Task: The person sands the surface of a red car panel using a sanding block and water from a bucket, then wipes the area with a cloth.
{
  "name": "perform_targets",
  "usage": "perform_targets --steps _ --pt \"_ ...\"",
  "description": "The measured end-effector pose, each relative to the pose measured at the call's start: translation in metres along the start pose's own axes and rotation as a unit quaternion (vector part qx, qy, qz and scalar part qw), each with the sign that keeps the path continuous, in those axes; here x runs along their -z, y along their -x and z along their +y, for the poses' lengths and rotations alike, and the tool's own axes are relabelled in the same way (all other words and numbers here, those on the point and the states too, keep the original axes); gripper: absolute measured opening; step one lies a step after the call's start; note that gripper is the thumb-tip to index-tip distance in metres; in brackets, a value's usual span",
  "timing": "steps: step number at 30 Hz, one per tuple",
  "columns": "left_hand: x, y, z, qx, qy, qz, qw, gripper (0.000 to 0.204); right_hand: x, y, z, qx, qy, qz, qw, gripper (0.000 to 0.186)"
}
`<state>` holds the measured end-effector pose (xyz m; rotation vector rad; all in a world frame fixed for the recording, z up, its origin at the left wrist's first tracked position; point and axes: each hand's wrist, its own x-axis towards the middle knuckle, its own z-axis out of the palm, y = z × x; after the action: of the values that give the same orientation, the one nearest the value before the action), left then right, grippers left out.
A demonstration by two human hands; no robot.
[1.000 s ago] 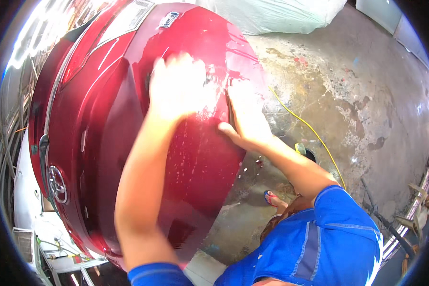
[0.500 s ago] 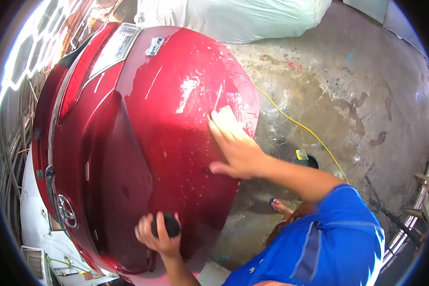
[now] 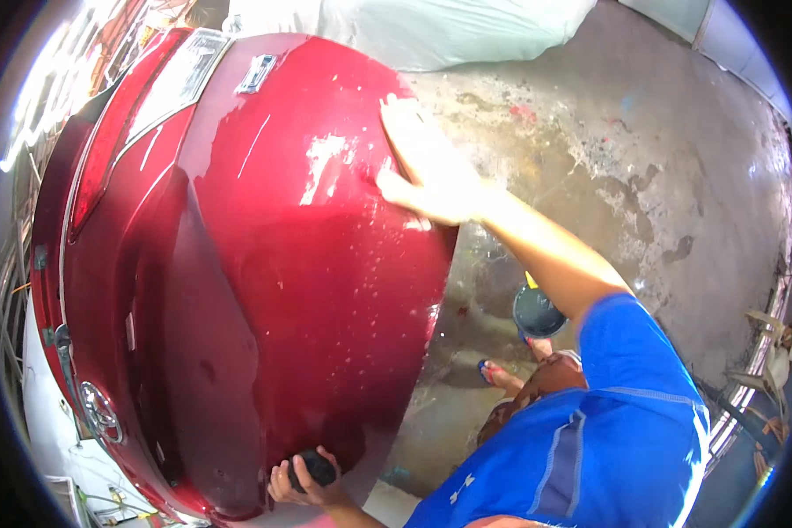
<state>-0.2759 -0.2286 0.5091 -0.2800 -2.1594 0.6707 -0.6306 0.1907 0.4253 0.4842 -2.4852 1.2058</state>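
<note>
A wet dark red car bumper [image 3: 317, 273] fills the left half of the head view, with pale drops scattered over it. My right hand [image 3: 431, 167] lies flat on its far right part, fingers stretched out and thumb apart. Strong light washes this hand out, so anything under the palm is hidden. Low at the near end, my left hand [image 3: 304, 480] is closed round a black rounded block [image 3: 312, 471], resting against the red surface. What the block is made of does not show.
A dark bucket [image 3: 539, 312] stands on the stained concrete floor [image 3: 642, 176], by my feet [image 3: 502, 374]. Beyond the car is a pale covered bulk [image 3: 466, 35]. Metal pipes [image 3: 752, 387] run along the right side. A tail light [image 3: 106, 167] and round emblem [image 3: 101, 412] sit on the car's left.
My right hand has slid farther along the bumper, away from me. The left hand has shifted slightly nearer with the black block. The view has moved, and more of the bucket shows.
</note>
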Motion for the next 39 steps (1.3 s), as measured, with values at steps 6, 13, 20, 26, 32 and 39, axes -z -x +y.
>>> perform_targets --steps 6,13,20,26,32,39 --pt "0.000 0.010 -0.001 0.009 -0.029 -0.003 1.000 0.047 -0.013 0.047 -0.008 0.100 0.067 0.043 0.992 0.103" --pt "-0.013 -0.006 0.011 0.013 0.005 0.003 1.000 0.042 0.009 -0.058 0.047 0.019 0.006 0.066 0.998 0.106" --pt "-0.008 0.001 0.003 0.006 -0.011 0.008 1.000 0.041 0.009 0.000 0.008 0.024 0.037 0.009 0.999 0.101" --pt "-0.005 -0.001 0.001 0.000 0.003 0.015 1.000 0.043 -0.035 0.112 -0.074 -0.028 -0.018 -0.014 0.999 0.106" --pt "-0.009 -0.004 0.009 -0.010 0.014 0.013 1.000 0.044 -0.022 0.085 -0.037 -0.146 -0.040 0.063 0.986 0.111" --pt "-0.008 -0.008 0.014 -0.016 0.025 0.020 0.999 0.043 -0.041 0.095 -0.041 -0.178 0.054 0.063 0.981 0.121"
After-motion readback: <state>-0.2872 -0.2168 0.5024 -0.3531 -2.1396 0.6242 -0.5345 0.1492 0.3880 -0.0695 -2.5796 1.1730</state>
